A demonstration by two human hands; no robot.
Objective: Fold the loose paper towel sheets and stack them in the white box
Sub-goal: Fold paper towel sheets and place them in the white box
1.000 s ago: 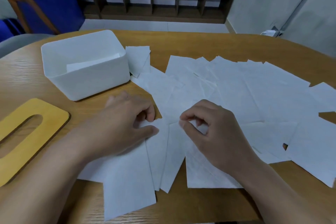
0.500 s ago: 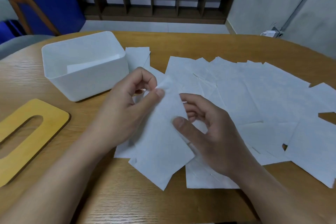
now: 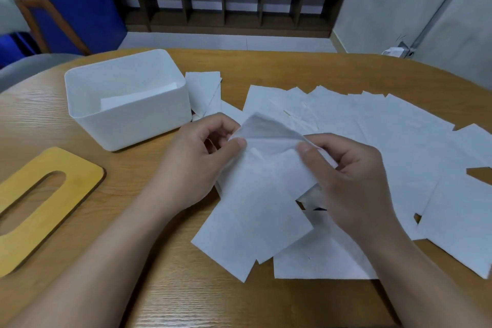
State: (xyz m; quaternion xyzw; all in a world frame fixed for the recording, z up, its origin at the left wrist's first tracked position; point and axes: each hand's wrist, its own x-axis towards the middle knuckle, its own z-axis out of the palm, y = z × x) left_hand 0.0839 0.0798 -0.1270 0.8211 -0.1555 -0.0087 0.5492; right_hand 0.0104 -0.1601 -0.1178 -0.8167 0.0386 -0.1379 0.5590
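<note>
So both hands are on 1 paper towel sheet (image 3: pixel 255 194) right now, lifted a bit off the wooden table (image 3: pixel 186 287) just to the near right of the white box (image 3: pixel 127 120). The left hand (image 3: pixel 197 162) has the sheet's top left corner pinched between thumb and curled fingers. The right hand (image 3: pixel 354 181) is pinching the top right part the same way, thumb on the near face and fingers tucked behind. The top edge of the sheet is curling over away from the camera between the 2 hands, so you can see a greyish shaded flap up there. The lower end of the sheet hangs down toward the near edge of the table and overlaps another flat sheet (image 3: pixel 319 263) under it.

The rest of the loose sheets (image 3: pixel 386 141) are spread out flat in a messy overlapping layer to the right of the box, running all the way to the right edge of the view. A small folded piece (image 3: pixel 203 90) sits right against the box's right wall, touching or nearly so, hard to say which.

Inside the box there's already at least 1 white sheet (image 3: pixel 138 98) lying at the bottom; can't tell how many are stacked there.

Left of the box, nearer the camera, a yellow wooden lid (image 3: pixel 77 181) with a long oval slot lies flat on the table, apart from the box.
</note>
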